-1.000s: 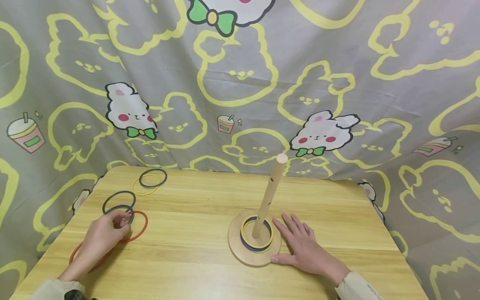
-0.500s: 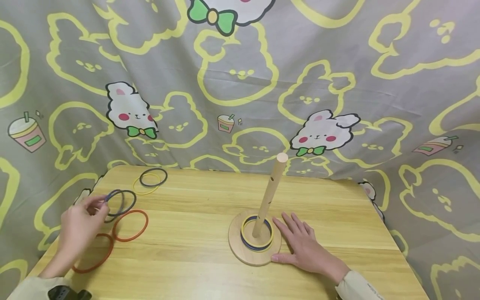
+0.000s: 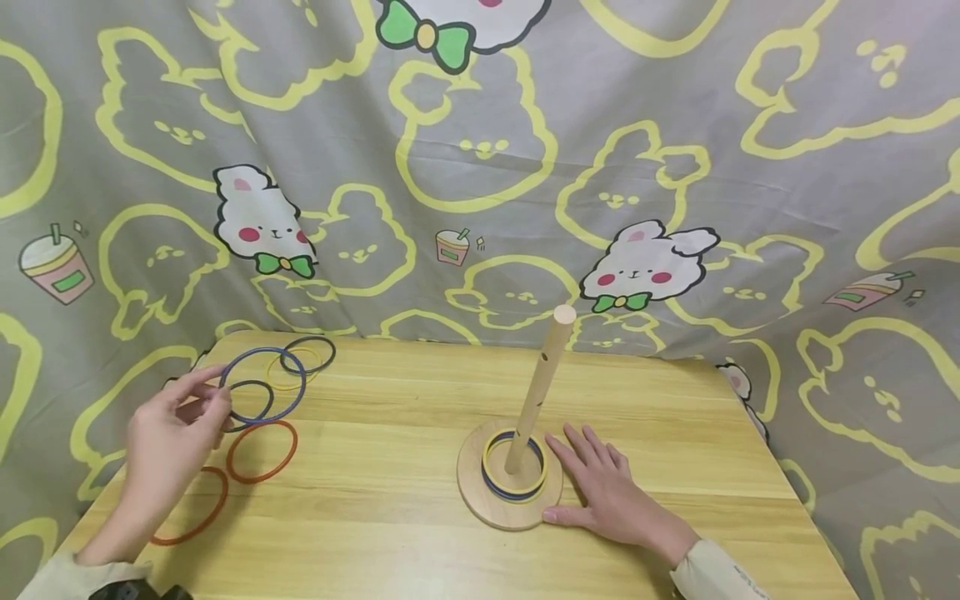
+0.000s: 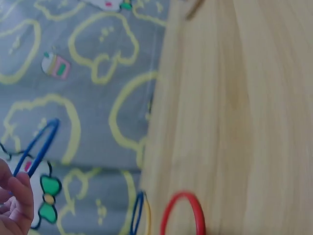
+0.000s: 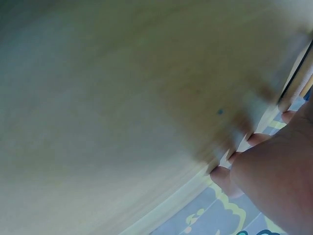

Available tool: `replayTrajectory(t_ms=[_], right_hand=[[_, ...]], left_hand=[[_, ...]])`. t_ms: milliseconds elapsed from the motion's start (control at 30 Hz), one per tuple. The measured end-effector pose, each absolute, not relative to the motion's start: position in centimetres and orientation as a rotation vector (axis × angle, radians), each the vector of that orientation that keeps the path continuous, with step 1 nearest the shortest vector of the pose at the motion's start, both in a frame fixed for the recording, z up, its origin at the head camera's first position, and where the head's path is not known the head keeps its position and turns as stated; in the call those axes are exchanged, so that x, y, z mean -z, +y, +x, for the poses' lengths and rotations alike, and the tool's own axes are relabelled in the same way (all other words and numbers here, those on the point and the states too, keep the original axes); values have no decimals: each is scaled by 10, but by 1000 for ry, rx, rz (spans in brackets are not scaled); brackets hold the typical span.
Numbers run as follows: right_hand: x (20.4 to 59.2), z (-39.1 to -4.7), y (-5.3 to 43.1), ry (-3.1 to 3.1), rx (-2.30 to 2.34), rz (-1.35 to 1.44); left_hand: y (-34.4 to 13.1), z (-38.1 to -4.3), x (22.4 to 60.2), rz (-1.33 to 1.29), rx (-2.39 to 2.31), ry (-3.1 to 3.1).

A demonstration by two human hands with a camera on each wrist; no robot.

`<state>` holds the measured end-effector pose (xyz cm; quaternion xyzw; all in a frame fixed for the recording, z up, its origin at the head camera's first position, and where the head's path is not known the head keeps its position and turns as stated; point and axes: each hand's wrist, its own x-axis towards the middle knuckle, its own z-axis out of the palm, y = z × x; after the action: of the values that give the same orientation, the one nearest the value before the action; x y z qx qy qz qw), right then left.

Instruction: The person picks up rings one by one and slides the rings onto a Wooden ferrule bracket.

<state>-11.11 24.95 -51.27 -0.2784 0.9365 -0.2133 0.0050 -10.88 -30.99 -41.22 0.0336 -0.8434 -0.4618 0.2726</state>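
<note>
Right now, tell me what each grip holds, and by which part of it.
Left grip: a blue ring, pinched at the left side of its rim. Right grip: nothing held.

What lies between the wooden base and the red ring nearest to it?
In the head view, bare tabletop lies between that red ring and the wooden base.

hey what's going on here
A person's left hand holds a blue ring up above the table. Their right hand rests by the round base of an upright wooden peg, which has yellow and blue rings around its foot. Two red rings and other loose rings lie on the table's left side.
</note>
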Motion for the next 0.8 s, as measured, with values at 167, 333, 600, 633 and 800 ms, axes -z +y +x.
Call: replayTrajectory(t_ms=[167, 333, 600, 633, 800], right_hand=[[514, -111, 249, 2925, 666, -864], [513, -111, 249, 2921, 651, -850], [513, -112, 250, 2917, 642, -844], [513, -111, 250, 2917, 640, -842], [512, -111, 249, 2915, 640, -838]], left_hand=[[-295, -103, 404, 0, 1464, -2238], [-280, -99, 397, -89, 1688, -2143], [-251, -94, 384, -188, 1910, -2013], [-246, -94, 383, -197, 1932, -2005], [-226, -93, 375, -250, 2005, -2002]])
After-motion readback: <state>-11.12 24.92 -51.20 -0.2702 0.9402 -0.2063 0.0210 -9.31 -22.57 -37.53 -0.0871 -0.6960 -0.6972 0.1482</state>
